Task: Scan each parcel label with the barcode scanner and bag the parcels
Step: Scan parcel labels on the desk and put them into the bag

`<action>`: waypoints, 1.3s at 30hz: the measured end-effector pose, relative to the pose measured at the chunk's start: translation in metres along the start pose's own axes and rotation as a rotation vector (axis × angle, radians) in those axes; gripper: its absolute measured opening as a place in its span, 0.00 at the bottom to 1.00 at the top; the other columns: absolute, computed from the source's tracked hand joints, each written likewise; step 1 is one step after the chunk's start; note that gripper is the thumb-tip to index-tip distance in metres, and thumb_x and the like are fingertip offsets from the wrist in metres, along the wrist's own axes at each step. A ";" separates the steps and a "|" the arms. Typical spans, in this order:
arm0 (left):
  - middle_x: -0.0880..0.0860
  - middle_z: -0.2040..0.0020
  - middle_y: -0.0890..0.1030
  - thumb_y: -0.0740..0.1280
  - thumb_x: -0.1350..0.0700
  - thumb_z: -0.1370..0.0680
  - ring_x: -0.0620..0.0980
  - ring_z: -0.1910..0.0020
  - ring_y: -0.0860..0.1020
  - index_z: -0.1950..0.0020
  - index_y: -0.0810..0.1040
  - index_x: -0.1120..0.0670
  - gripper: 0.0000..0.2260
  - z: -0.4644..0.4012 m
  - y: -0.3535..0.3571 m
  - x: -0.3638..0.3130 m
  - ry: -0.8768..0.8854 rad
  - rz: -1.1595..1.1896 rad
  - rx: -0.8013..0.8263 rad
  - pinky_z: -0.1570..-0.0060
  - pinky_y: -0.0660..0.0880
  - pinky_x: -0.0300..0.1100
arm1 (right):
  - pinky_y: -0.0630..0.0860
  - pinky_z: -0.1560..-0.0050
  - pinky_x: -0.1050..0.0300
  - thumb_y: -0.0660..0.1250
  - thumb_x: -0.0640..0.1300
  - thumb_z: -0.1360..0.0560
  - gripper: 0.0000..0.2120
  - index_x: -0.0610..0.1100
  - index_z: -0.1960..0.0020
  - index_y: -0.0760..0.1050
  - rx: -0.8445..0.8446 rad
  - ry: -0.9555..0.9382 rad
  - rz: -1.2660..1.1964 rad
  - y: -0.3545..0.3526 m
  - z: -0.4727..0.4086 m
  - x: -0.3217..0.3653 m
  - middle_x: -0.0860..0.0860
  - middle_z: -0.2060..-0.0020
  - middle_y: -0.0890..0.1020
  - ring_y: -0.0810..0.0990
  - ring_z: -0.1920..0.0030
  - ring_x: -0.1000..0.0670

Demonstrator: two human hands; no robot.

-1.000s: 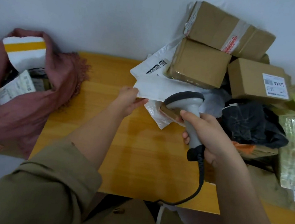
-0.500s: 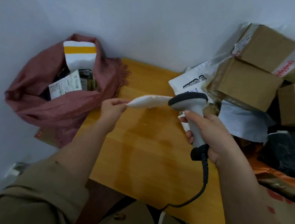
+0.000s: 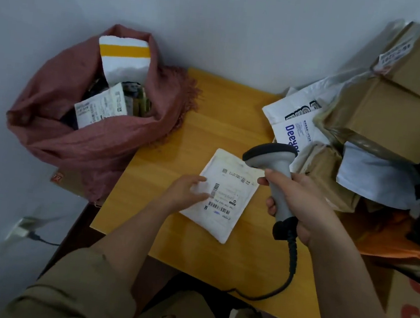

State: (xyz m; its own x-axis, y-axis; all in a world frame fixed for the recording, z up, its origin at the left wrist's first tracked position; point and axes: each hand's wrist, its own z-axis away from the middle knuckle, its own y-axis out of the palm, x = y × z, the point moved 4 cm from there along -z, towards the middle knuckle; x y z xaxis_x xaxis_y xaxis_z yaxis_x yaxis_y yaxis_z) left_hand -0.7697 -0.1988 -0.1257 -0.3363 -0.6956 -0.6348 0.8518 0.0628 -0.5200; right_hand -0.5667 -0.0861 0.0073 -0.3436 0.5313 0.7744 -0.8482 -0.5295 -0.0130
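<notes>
A small white parcel [image 3: 229,187] lies flat on the wooden table [image 3: 193,246], label and barcodes facing up. My left hand [image 3: 187,191] rests on its left edge, fingers laid over the label. My right hand [image 3: 300,203] grips the handle of a grey barcode scanner [image 3: 271,163]. The scanner's head hovers over the parcel's upper right corner. A dusty-pink bag [image 3: 97,130] stands open at the table's left end with several parcels inside.
A heap of cardboard boxes [image 3: 386,118] and white mailers [image 3: 297,121] fills the right side against the wall. The scanner's black cable [image 3: 287,275] runs off the front edge. A wall socket [image 3: 21,229] with a plug sits low on the left.
My left hand pulled the white parcel out of the heap, carried it left through the air and laid it label-up on the table. The scanner stayed in my right hand.
</notes>
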 end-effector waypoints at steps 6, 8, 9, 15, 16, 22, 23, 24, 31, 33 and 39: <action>0.50 0.28 0.59 0.71 0.32 0.33 0.56 0.33 0.60 0.23 0.53 0.41 0.44 -0.009 0.042 0.018 0.118 -0.501 -0.052 0.38 0.65 0.54 | 0.72 0.73 0.59 0.69 0.46 0.22 0.09 0.40 0.49 0.78 -0.061 0.058 0.005 -0.003 -0.001 -0.027 0.44 0.53 0.83 0.75 0.74 0.53; 0.50 0.26 0.57 0.71 0.34 0.31 0.56 0.32 0.59 0.23 0.51 0.40 0.44 -0.012 0.044 0.015 0.185 -0.574 -0.037 0.38 0.64 0.55 | 0.73 0.73 0.59 0.69 0.46 0.22 0.09 0.40 0.49 0.78 -0.084 0.078 -0.006 -0.005 -0.001 -0.032 0.43 0.52 0.82 0.75 0.74 0.53; 0.50 0.25 0.56 0.71 0.37 0.30 0.56 0.31 0.58 0.23 0.50 0.39 0.42 -0.016 0.043 0.013 0.220 -0.625 0.006 0.36 0.61 0.56 | 0.73 0.73 0.59 0.69 0.46 0.22 0.09 0.40 0.49 0.78 -0.091 0.088 -0.007 -0.006 -0.001 -0.035 0.43 0.52 0.82 0.75 0.74 0.53; 0.52 0.21 0.51 0.64 0.62 0.22 0.60 0.25 0.52 0.24 0.58 0.38 0.32 -0.030 0.006 -0.022 0.457 -0.994 -0.144 0.28 0.53 0.60 | 0.73 0.71 0.58 0.69 0.46 0.22 0.08 0.42 0.49 0.79 -0.105 0.093 -0.039 -0.009 0.004 -0.037 0.42 0.54 0.82 0.76 0.74 0.53; 0.53 0.22 0.53 0.64 0.57 0.21 0.59 0.25 0.53 0.24 0.59 0.40 0.28 -0.031 0.002 -0.022 0.414 -0.896 -0.148 0.29 0.55 0.59 | 0.73 0.71 0.57 0.69 0.46 0.23 0.07 0.42 0.50 0.79 -0.109 0.095 -0.037 -0.009 0.004 -0.036 0.41 0.55 0.81 0.76 0.73 0.53; 0.49 0.25 0.25 0.63 0.28 0.29 0.56 0.24 0.30 0.27 0.25 0.40 0.51 -0.019 0.042 0.025 0.137 -0.804 0.236 0.25 0.40 0.59 | 0.73 0.71 0.58 0.70 0.47 0.23 0.07 0.43 0.51 0.79 -0.097 0.099 -0.037 -0.006 0.002 -0.038 0.41 0.55 0.81 0.76 0.73 0.53; 0.50 0.25 0.25 0.63 0.27 0.30 0.56 0.25 0.29 0.27 0.24 0.41 0.52 -0.021 0.043 0.027 0.134 -0.820 0.211 0.26 0.38 0.60 | 0.73 0.71 0.58 0.69 0.47 0.23 0.07 0.43 0.51 0.79 -0.096 0.102 -0.034 -0.006 0.002 -0.038 0.41 0.55 0.81 0.76 0.73 0.53; 0.50 0.25 0.25 0.63 0.27 0.31 0.56 0.25 0.30 0.27 0.24 0.42 0.53 -0.024 0.042 0.026 0.129 -0.848 0.186 0.27 0.37 0.61 | 0.73 0.71 0.58 0.69 0.47 0.23 0.08 0.43 0.51 0.79 -0.093 0.105 -0.031 -0.005 0.001 -0.039 0.41 0.55 0.81 0.76 0.73 0.53; 0.49 0.23 0.29 0.71 0.36 0.30 0.50 0.23 0.33 0.24 0.28 0.50 0.56 -0.027 0.065 0.003 0.450 -0.869 0.136 0.28 0.34 0.50 | 0.73 0.72 0.59 0.68 0.46 0.22 0.07 0.42 0.48 0.78 -0.079 0.103 -0.020 -0.004 0.000 -0.035 0.43 0.51 0.83 0.76 0.73 0.53; 0.49 0.23 0.30 0.72 0.38 0.29 0.49 0.23 0.32 0.23 0.29 0.48 0.55 -0.028 0.066 0.002 0.426 -0.826 0.137 0.26 0.37 0.50 | 0.73 0.72 0.59 0.68 0.46 0.22 0.07 0.42 0.49 0.78 -0.084 0.105 -0.012 -0.004 -0.002 -0.034 0.43 0.52 0.83 0.76 0.73 0.53; 0.54 0.23 0.28 0.74 0.35 0.34 0.52 0.24 0.31 0.23 0.30 0.53 0.62 -0.028 0.057 -0.001 0.270 -0.795 0.100 0.25 0.40 0.52 | 0.73 0.70 0.56 0.68 0.50 0.21 0.11 0.42 0.49 0.78 -0.067 0.096 0.063 0.005 0.000 -0.028 0.43 0.54 0.83 0.76 0.73 0.52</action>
State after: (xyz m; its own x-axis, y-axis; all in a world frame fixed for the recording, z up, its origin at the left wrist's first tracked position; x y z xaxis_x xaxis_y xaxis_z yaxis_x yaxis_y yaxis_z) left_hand -0.7314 -0.1743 -0.1704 -0.9241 -0.3104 -0.2228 0.3485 -0.4458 -0.8245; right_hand -0.5616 -0.1032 -0.0146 -0.4314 0.5605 0.7069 -0.8476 -0.5201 -0.1049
